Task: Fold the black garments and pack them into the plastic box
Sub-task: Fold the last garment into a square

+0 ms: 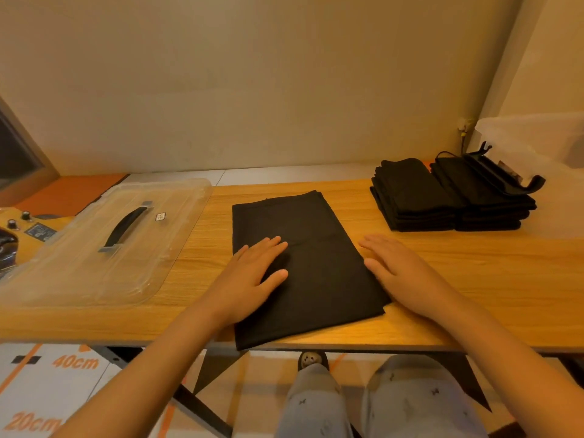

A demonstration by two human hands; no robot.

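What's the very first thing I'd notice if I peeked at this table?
Probably the big black garment lying flat in the middle of the wooden table, with the left hand flat on it and the right hand at its right edge. Next come two neat stacks of folded black garments at the far right, and a clear lid with a black handle on the left.

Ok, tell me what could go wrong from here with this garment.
1. The near corner of the black garment reaches the front edge of the table; a fold may drag it off.
2. Only the left hand lies flat on it, so layers may shift.
3. A hanger rests on the right stack; lifting that stack could tip it off.
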